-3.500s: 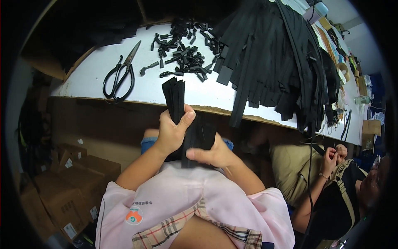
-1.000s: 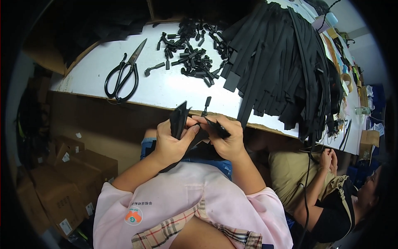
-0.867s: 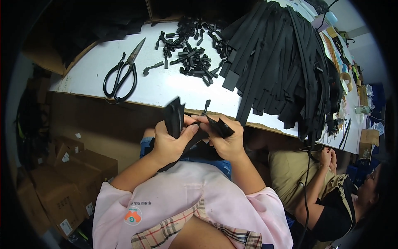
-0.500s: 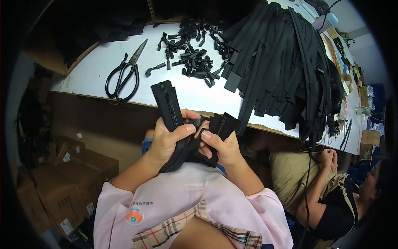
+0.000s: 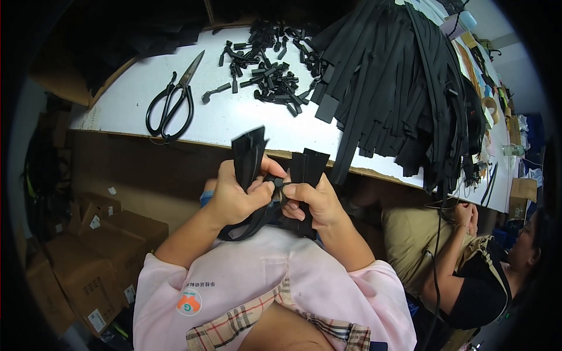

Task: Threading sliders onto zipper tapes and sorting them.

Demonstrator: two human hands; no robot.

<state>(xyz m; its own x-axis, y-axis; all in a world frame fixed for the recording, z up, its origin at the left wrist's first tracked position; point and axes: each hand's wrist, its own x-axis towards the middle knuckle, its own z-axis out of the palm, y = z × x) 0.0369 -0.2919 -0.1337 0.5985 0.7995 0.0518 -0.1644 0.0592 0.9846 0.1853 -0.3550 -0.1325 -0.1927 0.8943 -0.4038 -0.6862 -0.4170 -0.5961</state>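
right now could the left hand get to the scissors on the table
Probably yes, but not freely: the left hand is gripping the black zipper tape below the table edge. The scissors lie in the open on the white table, with nothing between.

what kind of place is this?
Probably a small sewing or bag-making workshop: black zipper tapes heaped on a white table, a pile of zipper sliders, scissors, cardboard boxes below.

Open white tabletop in the middle, clutter to either side.

Between the scissors (image 5: 175, 100) and the heap of small black parts (image 5: 266, 76) the table (image 5: 234, 120) lies bare. Right of it, a thick pile of black zipper strips (image 5: 404, 88) drapes over the edge. Cardboard boxes (image 5: 93, 245) crowd the lower left; a seated person (image 5: 462, 257) fills the right.
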